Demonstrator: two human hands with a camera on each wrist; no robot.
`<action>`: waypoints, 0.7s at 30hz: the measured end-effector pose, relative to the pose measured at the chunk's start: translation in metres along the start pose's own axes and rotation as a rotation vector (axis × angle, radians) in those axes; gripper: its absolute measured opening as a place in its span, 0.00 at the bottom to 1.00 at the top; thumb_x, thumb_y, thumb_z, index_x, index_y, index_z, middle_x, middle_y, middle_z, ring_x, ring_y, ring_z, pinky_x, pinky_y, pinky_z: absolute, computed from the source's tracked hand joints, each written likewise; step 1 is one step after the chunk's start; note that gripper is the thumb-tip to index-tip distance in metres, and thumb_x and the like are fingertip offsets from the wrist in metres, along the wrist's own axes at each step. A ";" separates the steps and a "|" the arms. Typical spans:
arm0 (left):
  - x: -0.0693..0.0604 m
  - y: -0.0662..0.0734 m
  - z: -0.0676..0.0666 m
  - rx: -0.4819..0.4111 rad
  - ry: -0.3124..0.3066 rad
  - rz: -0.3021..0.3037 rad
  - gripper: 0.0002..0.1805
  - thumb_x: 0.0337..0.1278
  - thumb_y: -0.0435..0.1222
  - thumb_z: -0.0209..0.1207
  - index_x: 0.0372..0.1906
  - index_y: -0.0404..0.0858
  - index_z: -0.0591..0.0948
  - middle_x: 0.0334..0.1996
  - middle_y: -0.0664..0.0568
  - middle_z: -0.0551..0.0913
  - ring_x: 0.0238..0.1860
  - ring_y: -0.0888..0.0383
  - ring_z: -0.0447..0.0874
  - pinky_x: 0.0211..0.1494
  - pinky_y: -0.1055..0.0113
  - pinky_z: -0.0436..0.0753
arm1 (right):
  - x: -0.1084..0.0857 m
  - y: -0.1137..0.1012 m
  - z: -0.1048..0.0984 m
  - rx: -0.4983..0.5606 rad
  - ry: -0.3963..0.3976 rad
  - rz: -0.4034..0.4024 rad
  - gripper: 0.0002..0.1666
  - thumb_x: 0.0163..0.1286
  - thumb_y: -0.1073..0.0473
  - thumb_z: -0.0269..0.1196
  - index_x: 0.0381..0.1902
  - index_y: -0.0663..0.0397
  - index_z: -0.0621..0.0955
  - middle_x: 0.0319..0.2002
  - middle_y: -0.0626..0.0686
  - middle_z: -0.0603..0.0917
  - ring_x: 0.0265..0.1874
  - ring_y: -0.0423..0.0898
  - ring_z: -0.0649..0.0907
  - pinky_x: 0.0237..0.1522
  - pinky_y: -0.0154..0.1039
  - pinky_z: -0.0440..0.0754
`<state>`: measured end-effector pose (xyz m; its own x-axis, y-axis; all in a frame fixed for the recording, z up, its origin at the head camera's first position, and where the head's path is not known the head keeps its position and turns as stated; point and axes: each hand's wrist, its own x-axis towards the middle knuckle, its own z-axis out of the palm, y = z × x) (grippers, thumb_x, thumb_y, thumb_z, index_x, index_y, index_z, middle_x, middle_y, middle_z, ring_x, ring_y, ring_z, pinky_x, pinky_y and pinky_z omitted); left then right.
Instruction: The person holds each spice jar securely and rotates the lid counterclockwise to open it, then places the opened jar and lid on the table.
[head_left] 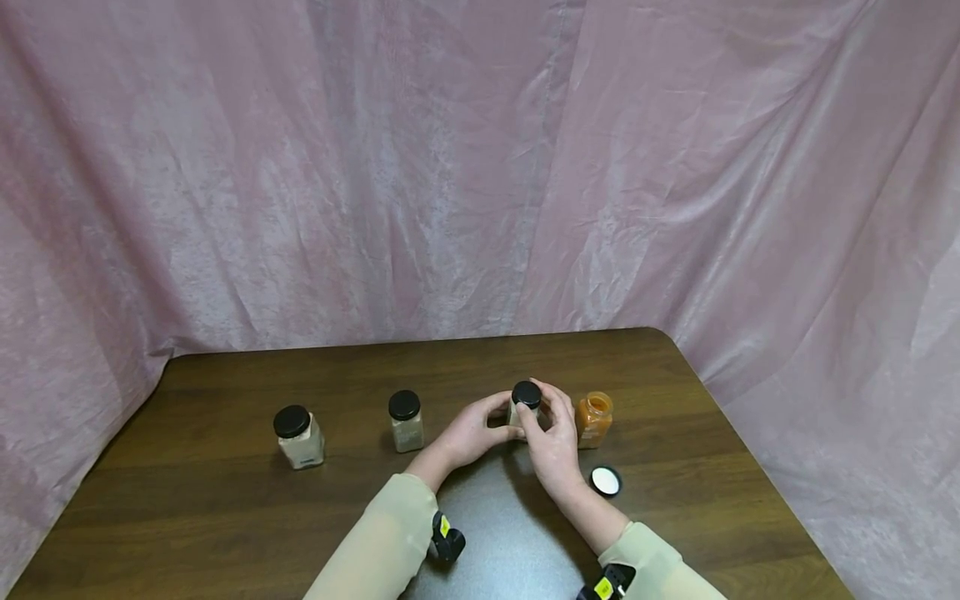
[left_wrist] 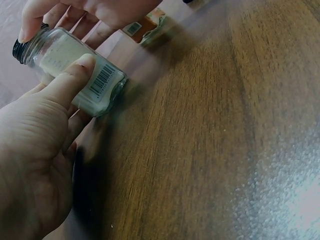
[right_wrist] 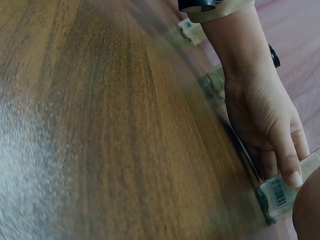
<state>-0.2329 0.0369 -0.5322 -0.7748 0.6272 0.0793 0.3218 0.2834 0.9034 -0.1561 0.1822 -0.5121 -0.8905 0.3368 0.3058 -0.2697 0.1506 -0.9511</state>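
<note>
A small glass jar [left_wrist: 82, 70] with pale contents, a barcode label and a black lid [head_left: 527, 394] stands on the table between my two hands. My left hand [head_left: 471, 431] grips the jar's body, its thumb across the label in the left wrist view. At the lid, the thumb and fingers of my right hand [head_left: 553, 437] pinch the black rim. Just right of that hand is an uncapped jar [head_left: 594, 421] with orange contents. Its likely match, a black lid [head_left: 605, 481] with a white inside, lies upturned on the wood nearby.
Two more black-lidded jars stand to the left: one pale jar [head_left: 302, 442] far left and another jar [head_left: 407, 427] closer to my left hand. The brown wooden table [head_left: 225, 508] ends at a rounded back edge, before a pink curtain [head_left: 450, 167].
</note>
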 end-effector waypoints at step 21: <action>-0.001 0.002 0.000 0.012 0.007 0.007 0.30 0.65 0.44 0.69 0.70 0.49 0.76 0.64 0.57 0.80 0.66 0.55 0.76 0.69 0.53 0.72 | -0.001 0.002 -0.001 0.028 -0.017 0.107 0.40 0.66 0.62 0.73 0.72 0.56 0.68 0.65 0.57 0.72 0.63 0.52 0.74 0.63 0.46 0.71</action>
<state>-0.2316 0.0374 -0.5307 -0.7765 0.6240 0.0882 0.3336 0.2883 0.8976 -0.1558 0.1829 -0.5144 -0.9207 0.3341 0.2017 -0.1825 0.0881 -0.9792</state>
